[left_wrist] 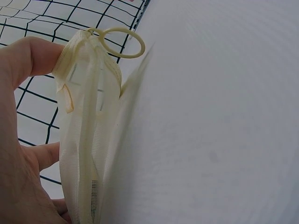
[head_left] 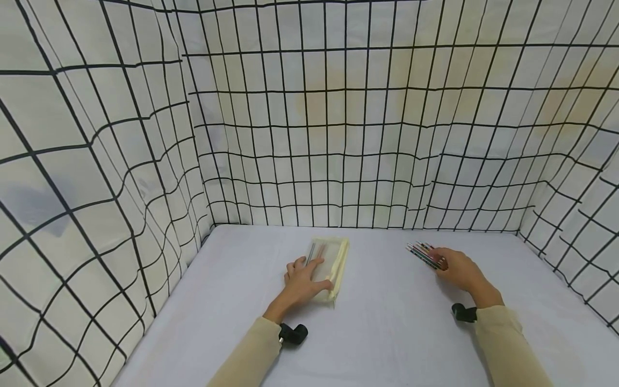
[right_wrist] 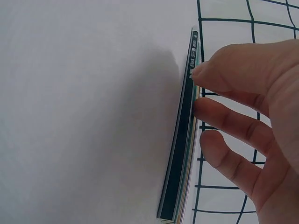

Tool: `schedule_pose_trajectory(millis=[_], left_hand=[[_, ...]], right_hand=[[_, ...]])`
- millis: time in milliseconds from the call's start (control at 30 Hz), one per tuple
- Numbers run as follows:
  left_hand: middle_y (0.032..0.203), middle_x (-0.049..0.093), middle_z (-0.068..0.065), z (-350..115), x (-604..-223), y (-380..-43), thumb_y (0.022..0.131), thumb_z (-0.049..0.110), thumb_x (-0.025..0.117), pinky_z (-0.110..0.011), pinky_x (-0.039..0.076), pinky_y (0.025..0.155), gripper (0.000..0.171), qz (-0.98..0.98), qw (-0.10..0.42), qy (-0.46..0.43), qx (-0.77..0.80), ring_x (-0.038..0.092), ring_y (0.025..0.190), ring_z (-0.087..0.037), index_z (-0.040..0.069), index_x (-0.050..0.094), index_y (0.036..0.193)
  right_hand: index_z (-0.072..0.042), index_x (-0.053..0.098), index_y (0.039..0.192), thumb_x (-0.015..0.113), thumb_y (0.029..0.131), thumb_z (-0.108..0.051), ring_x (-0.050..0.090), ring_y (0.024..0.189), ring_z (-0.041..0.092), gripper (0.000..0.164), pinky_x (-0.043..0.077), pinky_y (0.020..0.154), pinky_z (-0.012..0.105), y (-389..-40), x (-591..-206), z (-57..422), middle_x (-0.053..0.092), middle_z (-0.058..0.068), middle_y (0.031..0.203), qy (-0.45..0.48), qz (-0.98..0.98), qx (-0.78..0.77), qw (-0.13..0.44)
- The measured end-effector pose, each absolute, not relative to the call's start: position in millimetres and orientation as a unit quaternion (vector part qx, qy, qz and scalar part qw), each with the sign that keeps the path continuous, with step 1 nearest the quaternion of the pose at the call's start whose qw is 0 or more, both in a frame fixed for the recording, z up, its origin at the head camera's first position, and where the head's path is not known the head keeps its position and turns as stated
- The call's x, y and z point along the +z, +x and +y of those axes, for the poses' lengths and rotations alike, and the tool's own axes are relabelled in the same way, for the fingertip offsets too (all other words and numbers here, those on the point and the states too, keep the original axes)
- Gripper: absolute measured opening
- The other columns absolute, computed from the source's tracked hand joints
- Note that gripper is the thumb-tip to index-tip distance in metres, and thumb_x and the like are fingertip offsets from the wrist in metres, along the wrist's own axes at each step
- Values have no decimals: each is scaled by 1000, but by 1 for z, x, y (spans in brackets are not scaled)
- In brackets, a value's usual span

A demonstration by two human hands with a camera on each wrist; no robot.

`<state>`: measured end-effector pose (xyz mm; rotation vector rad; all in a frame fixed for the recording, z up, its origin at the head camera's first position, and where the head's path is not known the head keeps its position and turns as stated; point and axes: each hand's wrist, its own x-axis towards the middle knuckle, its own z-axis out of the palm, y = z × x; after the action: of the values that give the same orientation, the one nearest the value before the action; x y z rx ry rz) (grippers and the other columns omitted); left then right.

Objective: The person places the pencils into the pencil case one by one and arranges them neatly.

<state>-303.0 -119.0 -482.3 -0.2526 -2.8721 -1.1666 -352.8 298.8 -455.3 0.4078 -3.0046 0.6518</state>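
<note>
Spreading its fingers wide, the left hand (head_left: 304, 282) rests on the pale yellow pouch (head_left: 332, 260), which lies on the white tabletop (head_left: 377, 328); well apart, to the right of the pouch, the right hand (head_left: 458, 270) pinches a bundle of pencils (right_wrist: 180, 140) between thumb and fingers; whether the pencils touch the tabletop, I cannot tell.

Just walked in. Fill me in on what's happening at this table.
A person is working with both hands over a white-covered table. The left hand rests, fingers spread, on a pale yellow see-through pouch; a few thin sticks show through it. Off to the right, the right hand holds a small bundle of pencils, which are outside the pouch and well apart from it.
</note>
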Motion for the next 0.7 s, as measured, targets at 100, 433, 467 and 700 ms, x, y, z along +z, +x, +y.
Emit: schedule_pose_trajectory(millis=[100,433,467,700], left_hand=[[159,31,-27,-119,-482,-303,76,50,72,-60,27,104,82,-924,16,-80,-374,28,132,-41,20,53,149],[159,30,-29,-120,-484,-305,77,50,73,-62,26,105,81,-923,19,-86,-376,27,134,-43,19,53,149],[159,30,-29,-120,-485,-305,77,50,73,-62,26,104,81,-922,18,-86,-376,27,134,-43,19,53,149],[159,30,-29,-121,-486,-305,78,50,73,-61,26,104,80,-922,18,-86,-378,26,134,-43,19,53,149]], right_hand=[[-4,64,132,67,86,-2,56,83,20,46,43,67,32,-353,-456,299,70,10,104,131,-969,208,21],[-2,64,130,67,86,-1,53,79,17,45,40,63,32,-352,-459,299,69,8,101,144,-970,195,17],[-2,65,130,67,86,-1,53,79,17,44,40,63,32,-352,-459,299,69,8,102,146,-970,191,16],[-6,68,125,67,84,2,55,79,16,42,43,67,32,-356,-463,297,71,7,104,155,-973,170,23]])
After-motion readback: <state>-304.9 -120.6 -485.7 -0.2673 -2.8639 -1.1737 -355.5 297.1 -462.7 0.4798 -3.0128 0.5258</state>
